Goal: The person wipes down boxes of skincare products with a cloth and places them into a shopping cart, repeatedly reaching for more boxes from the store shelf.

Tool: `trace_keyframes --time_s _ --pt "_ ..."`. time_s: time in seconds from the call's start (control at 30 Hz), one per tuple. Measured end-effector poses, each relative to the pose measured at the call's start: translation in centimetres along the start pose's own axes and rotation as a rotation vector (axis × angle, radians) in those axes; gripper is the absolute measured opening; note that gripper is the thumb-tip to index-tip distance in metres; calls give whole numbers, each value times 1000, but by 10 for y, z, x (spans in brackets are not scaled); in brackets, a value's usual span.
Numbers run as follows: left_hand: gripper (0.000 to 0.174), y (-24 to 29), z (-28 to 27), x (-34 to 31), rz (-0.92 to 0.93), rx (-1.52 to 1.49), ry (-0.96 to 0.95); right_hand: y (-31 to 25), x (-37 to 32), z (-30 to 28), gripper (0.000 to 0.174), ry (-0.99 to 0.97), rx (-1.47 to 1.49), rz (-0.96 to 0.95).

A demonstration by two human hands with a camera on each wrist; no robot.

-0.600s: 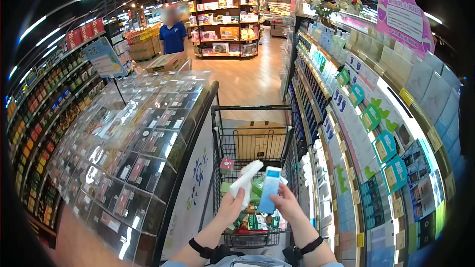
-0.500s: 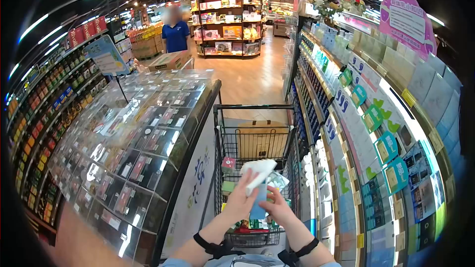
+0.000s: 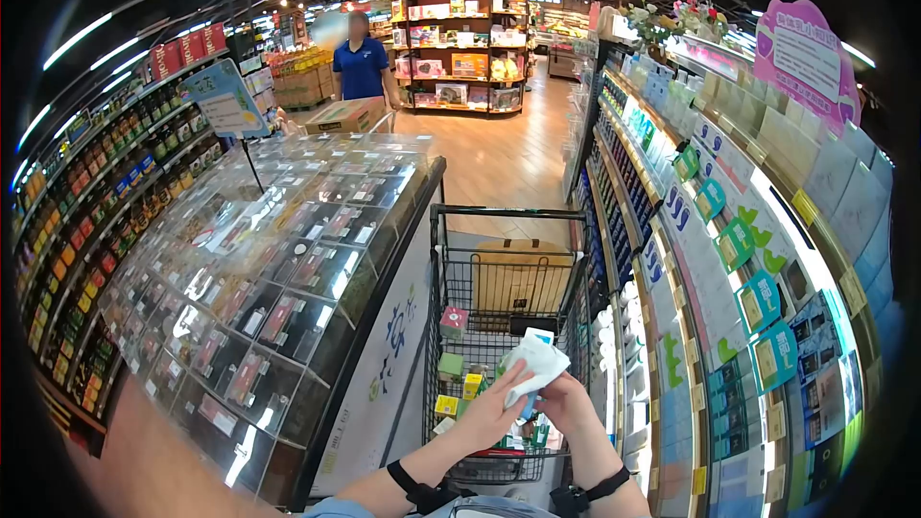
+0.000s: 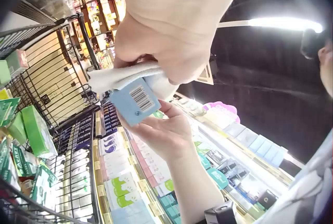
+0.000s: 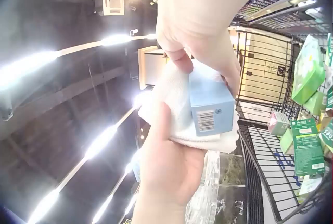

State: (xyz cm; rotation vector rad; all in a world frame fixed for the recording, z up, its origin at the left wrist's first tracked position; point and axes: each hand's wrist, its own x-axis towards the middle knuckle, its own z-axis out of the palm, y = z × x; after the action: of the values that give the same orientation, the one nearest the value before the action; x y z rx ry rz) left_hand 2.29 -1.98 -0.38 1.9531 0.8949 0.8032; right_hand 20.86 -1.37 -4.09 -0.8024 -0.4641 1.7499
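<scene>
A light-blue carton point(image 5: 212, 104) with a barcode on its end is gripped by my right hand point(image 3: 570, 409). My left hand point(image 3: 493, 411) holds a folded white cloth point(image 3: 539, 364) around the carton. In the left wrist view the cloth point(image 4: 130, 74) lies along one side of the carton point(image 4: 136, 100), while the right hand's fingers support it from below. The right wrist view has my left thumb on the cloth point(image 5: 174, 96). From the head the cloth covers most of the carton. Both hands are above the shopping cart point(image 3: 508, 251).
Green boxes point(image 5: 308, 148) and yellow boxes point(image 3: 447, 406) lie in the cart, with a brown carton point(image 3: 518, 276) at its far end. A clear-lidded bin display point(image 3: 278, 259) stands left, lit shelves point(image 3: 729, 307) right. A person in blue point(image 3: 362, 72) stands ahead.
The cloth and carton were apart in the earliest frame; my left hand has brought the cloth over the carton, and it now wraps it. The head view has shifted slightly left.
</scene>
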Motion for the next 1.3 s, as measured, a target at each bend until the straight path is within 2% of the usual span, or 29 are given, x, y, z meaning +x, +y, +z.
trace_keyframes --time_s 0.03,0.17,0.23,0.3,0.37,0.5,0.57,0.63,0.7,0.73,0.77,0.83,0.9,0.97,1.0,1.07,1.17,1.3 --pt "45 1 -1 0 -16 -120 38 -1 1 -2 49 -30 104 30" --pt "45 -14 5 4 -37 -453 157 -1 -3 10 49 -97 64 31" --pt "44 -10 2 3 -28 -420 148 -4 -14 28 51 -46 38 25" --pt "43 -5 -2 3 -15 -384 138 -1 -13 21 51 -71 36 18" --pt "42 2 -7 0 34 -194 82 0 -10 14 51 -91 39 13" --pt "46 12 -12 -6 28 -163 -16 -7 1 -9 41 -82 89 -55" --pt "45 16 -13 -10 -26 -226 -74 -18 0 -13 39 20 144 -85" --pt "40 6 -10 -15 -74 -270 -17 -24 -4 -14 41 8 87 -134" --pt "39 -15 -15 -14 -475 -394 -62 -27 -5 -14 43 108 -167 -260" --pt "42 -16 -22 -15 -560 -502 14 -29 -11 -5 48 133 -268 -259" --pt "42 -18 -25 -13 -561 -498 25 -24 -9 -6 48 123 -268 -256" --pt "39 -27 -30 -8 -287 -543 357 -7 -7 -14 56 75 -706 -308" --pt "37 -12 -39 2 -231 -416 430 7 -10 -4 65 30 -938 -305" --pt "38 11 -46 8 218 266 381 18 -9 2 66 -38 -1032 -317" --pt "38 15 -44 7 217 268 382 21 -8 5 66 -41 -1032 -316" --pt "39 20 -39 5 147 278 216 24 -8 10 66 -30 -1067 -359" --pt "36 14 -40 2 49 129 202 22 -13 13 66 -1 -1044 -383" --pt "33 5 -39 -2 44 135 239 22 -14 10 66 -2 -1097 -390"
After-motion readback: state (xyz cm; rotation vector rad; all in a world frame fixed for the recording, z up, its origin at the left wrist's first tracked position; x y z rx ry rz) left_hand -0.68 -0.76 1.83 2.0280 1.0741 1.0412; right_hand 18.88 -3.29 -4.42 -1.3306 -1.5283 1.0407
